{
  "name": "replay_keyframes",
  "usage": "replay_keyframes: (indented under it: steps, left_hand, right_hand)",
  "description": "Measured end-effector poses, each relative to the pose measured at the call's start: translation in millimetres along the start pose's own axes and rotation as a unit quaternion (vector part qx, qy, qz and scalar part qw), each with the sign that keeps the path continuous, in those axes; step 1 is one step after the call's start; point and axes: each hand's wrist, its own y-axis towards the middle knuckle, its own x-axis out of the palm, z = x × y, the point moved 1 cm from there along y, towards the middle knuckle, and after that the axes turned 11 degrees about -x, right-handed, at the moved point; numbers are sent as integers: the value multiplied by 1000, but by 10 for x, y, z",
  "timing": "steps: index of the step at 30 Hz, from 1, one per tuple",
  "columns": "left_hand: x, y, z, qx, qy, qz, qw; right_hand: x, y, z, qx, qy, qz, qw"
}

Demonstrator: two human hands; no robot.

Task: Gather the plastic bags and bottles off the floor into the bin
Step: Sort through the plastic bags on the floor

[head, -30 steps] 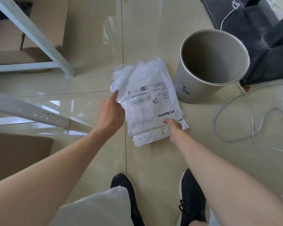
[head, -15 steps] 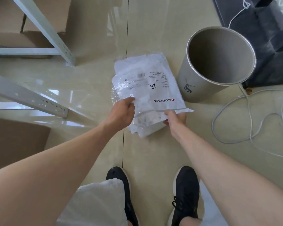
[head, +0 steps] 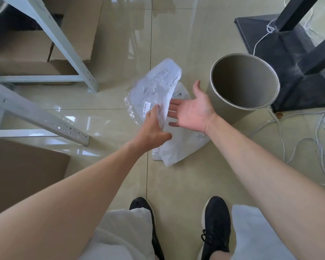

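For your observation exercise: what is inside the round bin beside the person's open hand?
The bin looks empty: only its bare inner wall shows. Its bottom is hidden by the near rim. The plastic bags are outside it; the left hand grips one, the right hand is open.

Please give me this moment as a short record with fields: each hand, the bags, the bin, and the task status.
left hand: grips the lifted plastic bag by its lower edge
right hand: open, palm up, holding nothing
other bags: white, lying on the floor under both hands
bin: upright, right of the bags, nothing visible inside
bottles: none in view
status: no bag in the bin yet
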Motion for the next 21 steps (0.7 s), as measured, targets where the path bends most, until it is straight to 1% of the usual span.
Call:
replay_keyframes:
  steps: [2, 4, 5, 6, 7, 8, 9, 10, 11, 12, 13, 15, 19, 21]
  left_hand:
    - [-26, 31, -49, 0, 20, 60, 998]
    - [-49, 80, -83, -2, 29, 115, 993]
    - [-57, 112, -100, -4, 28, 137, 990]
    - [-64, 148, -119, -7, 27, 157, 987]
    - [-66, 196, -148, -11, 27, 173, 984]
    - [-61, 244, -183, -17, 27, 183, 983]
    - [-41, 292, -223, -26, 27, 186, 982]
    - [-21, 329, -260, -34, 28, 184, 982]
    - [3, 368, -306, -35, 28, 178, 983]
    - [26, 406, -350, -31, 26, 170, 985]
    - [46, 439, -388, -25, 22, 164, 986]
    - [106, 485, -435, -24, 21, 147, 989]
    - [187, 436, -449, -27, 24, 98, 995]
    - [224, 403, -442, -19, 27, 84, 996]
  right_hand:
    - [-42, 16, -11, 15, -41, -1, 999]
    - [-76, 46, -11, 20, -42, -11, 999]
    - [-108, 68, 1, 12, -39, 2, 999]
    - [-154, 96, 26, -2, -37, 34, 999]
    - [-248, 141, 82, -22, -41, 94, 995]
    - [-363, 182, 169, -45, -51, 176, 982]
    - [-550, 246, 303, -62, -74, 277, 956]
    - [-726, 288, 451, -67, -104, 376, 918]
    - [-892, 292, 611, -62, -140, 454, 877]
    - [-1046, 286, 776, -46, -161, 503, 848]
    - [-1142, 257, 917, -24, -167, 527, 833]
    - [-1268, 223, 1157, 10, -144, 542, 828]
    - [-1305, 227, 1311, 6, -64, 515, 855]
    - [-1300, 261, 1258, 2, -54, 520, 853]
